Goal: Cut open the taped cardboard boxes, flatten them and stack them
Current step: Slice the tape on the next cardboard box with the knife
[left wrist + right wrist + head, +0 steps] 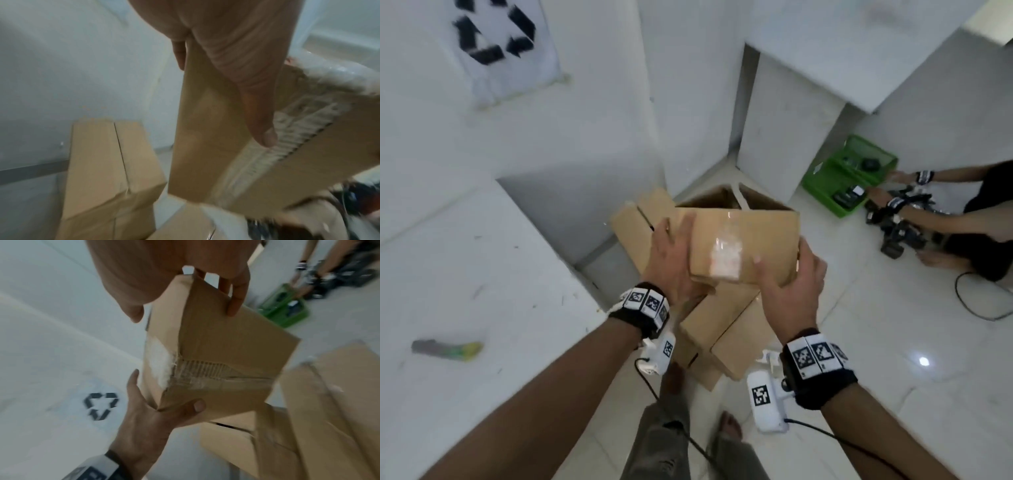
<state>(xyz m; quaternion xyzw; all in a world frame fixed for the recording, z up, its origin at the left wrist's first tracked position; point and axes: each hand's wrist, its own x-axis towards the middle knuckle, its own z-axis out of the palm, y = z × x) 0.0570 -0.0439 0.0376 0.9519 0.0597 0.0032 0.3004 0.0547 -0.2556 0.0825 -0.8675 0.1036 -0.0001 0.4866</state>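
I hold a brown cardboard box (756,233) in the air with both hands. A torn white tape patch (726,257) shows on its near face, and its far end looks open. My left hand (674,255) grips the left corner, thumb (261,126) on the taped seam and fingers (179,55) round the other side. My right hand (786,270) grips the right end, thumb (133,311) on one face and fingers (236,305) on the other. Flattened boxes (722,325) lie in a loose heap on the floor beneath. A grey cutter with a yellow-green end (446,348) lies on the white table (482,274) at the left.
A wall with a recycling sign (493,32) is ahead on the left. White cabinets (784,130) stand behind the heap. On the floor at the right, another person's hands (893,202) work at a green tray (822,178), with a black cable (976,308) nearby. My bare feet (729,425) stand close to the heap.
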